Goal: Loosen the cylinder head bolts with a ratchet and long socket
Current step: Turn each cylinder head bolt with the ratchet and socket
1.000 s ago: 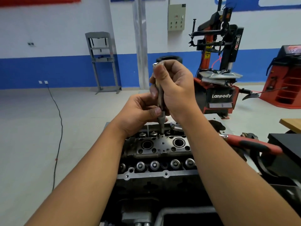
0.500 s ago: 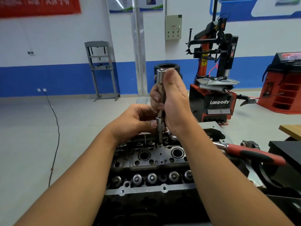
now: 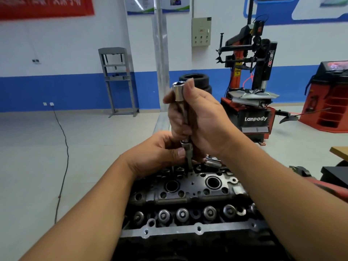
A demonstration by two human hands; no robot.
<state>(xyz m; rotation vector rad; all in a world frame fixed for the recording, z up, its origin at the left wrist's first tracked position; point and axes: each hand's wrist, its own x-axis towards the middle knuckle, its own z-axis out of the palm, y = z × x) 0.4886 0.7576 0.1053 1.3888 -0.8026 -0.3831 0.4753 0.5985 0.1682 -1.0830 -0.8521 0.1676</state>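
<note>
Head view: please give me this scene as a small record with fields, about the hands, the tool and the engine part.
place: workshop, tyre changer behind
right hand: grips the upright long socket, open end on top
left hand: pinches the lower end of the socket stem
tool position: lower tip at a hole on the far side of the cylinder head
ratchet: cannot tell; a red handle lies at the right, partly hidden by the forearm
second socket: lies on the head, behind the right wrist
</note>
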